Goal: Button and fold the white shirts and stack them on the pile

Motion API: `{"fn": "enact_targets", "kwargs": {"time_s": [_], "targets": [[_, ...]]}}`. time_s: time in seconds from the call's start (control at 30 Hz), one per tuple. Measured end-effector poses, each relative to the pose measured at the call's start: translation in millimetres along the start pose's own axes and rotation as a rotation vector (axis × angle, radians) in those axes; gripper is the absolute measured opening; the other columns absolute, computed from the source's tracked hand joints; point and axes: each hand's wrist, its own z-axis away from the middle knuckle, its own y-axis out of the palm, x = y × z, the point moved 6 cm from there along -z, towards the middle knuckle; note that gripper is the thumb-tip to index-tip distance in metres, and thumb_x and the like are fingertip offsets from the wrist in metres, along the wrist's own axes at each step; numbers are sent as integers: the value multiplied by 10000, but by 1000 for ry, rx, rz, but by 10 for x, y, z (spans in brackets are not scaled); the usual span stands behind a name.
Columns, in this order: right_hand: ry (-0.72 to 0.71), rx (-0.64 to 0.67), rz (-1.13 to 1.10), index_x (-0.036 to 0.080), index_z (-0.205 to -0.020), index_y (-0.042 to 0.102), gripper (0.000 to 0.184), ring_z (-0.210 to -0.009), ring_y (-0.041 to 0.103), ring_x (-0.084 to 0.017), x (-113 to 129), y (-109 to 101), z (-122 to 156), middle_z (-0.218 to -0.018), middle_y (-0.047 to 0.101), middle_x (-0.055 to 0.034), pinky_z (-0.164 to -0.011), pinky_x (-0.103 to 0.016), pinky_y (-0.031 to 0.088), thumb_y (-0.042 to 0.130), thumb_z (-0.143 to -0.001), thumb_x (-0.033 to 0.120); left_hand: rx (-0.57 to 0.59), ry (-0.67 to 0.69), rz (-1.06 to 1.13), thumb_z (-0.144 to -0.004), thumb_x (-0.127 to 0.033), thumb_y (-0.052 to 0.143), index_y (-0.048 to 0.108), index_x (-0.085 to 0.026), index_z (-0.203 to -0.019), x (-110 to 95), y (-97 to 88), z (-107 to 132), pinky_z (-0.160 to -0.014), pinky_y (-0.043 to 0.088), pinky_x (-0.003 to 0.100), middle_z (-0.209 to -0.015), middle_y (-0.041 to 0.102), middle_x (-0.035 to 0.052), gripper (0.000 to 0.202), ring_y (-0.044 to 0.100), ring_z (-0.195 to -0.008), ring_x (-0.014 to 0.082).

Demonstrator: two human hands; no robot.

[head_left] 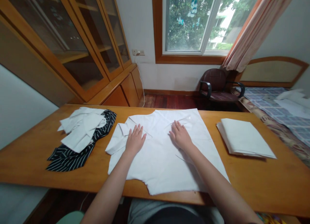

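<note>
A white shirt (160, 159) lies spread flat on the wooden table (278, 185), its collar pointing left. My left hand (135, 140) rests flat on the shirt near the collar, fingers stretched out. My right hand (180, 135) lies flat on the shirt's upper part, fingers out, close to a button. Neither hand holds anything.
A pile of white and navy-striped clothes (81, 136) sits at the table's left. A folded white garment (244, 138) lies at the right. Behind the table are a glass-door cabinet (79, 46), a dark chair (218, 86), a window and a bed (283, 111).
</note>
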Motion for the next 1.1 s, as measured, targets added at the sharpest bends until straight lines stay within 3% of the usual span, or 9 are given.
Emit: {"fn": "enact_targets", "kwargs": {"time_s": [0.07,0.17,0.47,0.63,0.73,0.83,0.93,1.0,1.1], "targets": [[-8,55,-27,92,-1498,444,586,-1508,277,-317,136,122,-54,-1630,307,-164,-1212,-501,230,366,-1041,450,35,-24,9,-1025,-398,338,417,-135,-1528,9,58,0,-1234,213,531,-1620,333,136,573,283,-1517,291],[14,94,-28,95,-1527,405,620,-1520,255,-296,143,203,-102,-1635,296,-152,-1229,-476,192,364,-1039,476,71,-45,13,-1031,-419,319,389,-141,-1544,37,89,4,-1237,207,519,-1628,317,130,587,274,-1522,281],[128,78,-3,118,-1542,387,621,-1527,239,-295,-507,143,-72,-1637,293,-136,-1231,-515,181,360,-1030,468,79,-30,29,-1034,-432,313,376,-142,-1549,70,114,-29,-1241,195,527,-1637,297,115,595,260,-1527,276],[67,-32,-84,48,-1501,439,609,-1509,288,-307,-806,42,36,-1593,369,-191,-1224,-502,268,351,-1029,423,35,-6,87,-1023,-406,358,429,-161,-1518,101,139,-73,-1237,212,539,-1618,346,117,557,293,-1514,286],[-6,-57,-158,68,-1439,532,559,-1489,339,-302,-921,-22,148,-1551,444,-182,-1225,-488,301,363,-1028,406,-18,14,180,-1011,-362,371,483,-139,-1472,158,100,-70,-1221,274,520,-1576,427,130,524,353,-1485,293],[-39,-65,-218,121,-1380,605,504,-1462,392,-290,-1039,-89,309,-1516,501,-150,-1221,-488,327,380,-1027,402,-146,-8,243,-983,-322,403,538,-126,-1411,323,-64,-15,-1212,309,481,-1517,506,140,490,402,-1454,290],[-43,-98,-261,185,-1348,638,453,-1445,422,-278,-1188,-179,499,-1488,543,-110,-1207,-505,354,404,-1024,400,-258,-142,209,-946,-316,443,564,-125,-1375,628,-278,109,-1215,290,489,-1460,554,150,485,412,-1436,315],[-23,-132,-262,193,-1331,649,442,-1424,451,-288,-1305,-245,622,-1457,574,-111,-1196,-531,363,418,-1019,404,-241,-268,169,-923,-369,485,520,-105,-1415,866,-370,214,-1189,322,494,-1491,504,187,560,407,-1426,346],[34,-204,-263,184,-1287,672,437,-1348,534,-299,-1464,-342,781,-1397,620,-137,-1171,-552,388,422,-1014,414,-122,-486,155,-863,-484,562,426,-67,-1480,1205,-415,389,-1136,364,524,-1438,522,252,757,470,-1364,394]]}}
